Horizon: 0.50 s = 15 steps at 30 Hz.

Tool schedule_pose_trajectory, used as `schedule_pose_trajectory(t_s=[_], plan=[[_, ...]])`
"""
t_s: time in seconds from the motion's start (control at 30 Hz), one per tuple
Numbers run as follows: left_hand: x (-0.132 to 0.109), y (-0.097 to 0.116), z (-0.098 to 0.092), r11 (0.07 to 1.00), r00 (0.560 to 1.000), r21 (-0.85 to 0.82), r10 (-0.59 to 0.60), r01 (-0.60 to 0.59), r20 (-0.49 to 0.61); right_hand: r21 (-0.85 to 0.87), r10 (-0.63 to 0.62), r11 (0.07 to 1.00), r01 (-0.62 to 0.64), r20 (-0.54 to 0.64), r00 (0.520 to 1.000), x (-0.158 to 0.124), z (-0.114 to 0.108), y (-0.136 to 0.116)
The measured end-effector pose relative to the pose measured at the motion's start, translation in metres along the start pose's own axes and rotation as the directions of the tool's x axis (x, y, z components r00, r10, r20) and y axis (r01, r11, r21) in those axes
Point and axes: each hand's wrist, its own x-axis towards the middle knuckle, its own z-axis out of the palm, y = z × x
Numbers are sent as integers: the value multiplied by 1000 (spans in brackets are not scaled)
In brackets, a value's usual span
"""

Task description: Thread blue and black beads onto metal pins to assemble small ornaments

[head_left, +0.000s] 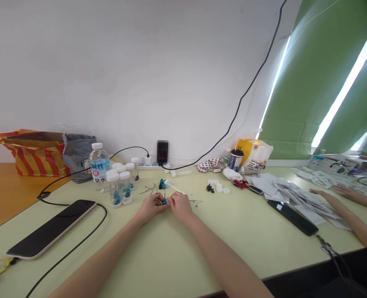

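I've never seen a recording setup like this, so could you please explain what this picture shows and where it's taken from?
No machine is involved: these are a person's bare hands, seen from a camera worn on their head, looking forward and down. The left hand and right hand meet over a pale green desk, holding a small blue piece, too small to make out exactly. Nearby stand clear vials with blue pieces inside, a water bottle and scattered thin pins. At right, another person's hands lie near papers.

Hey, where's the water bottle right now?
In the head view, the plastic water bottle stands left of the person's left hand, just beside the clear capped vials.
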Motion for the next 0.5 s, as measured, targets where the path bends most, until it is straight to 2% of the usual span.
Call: schedule_pose_trajectory(t_s=[0.5], plan=[[0, 6, 0, 999, 1000, -44, -26, 26, -8, 69, 23, 997, -19, -50, 998, 0, 0, 0]])
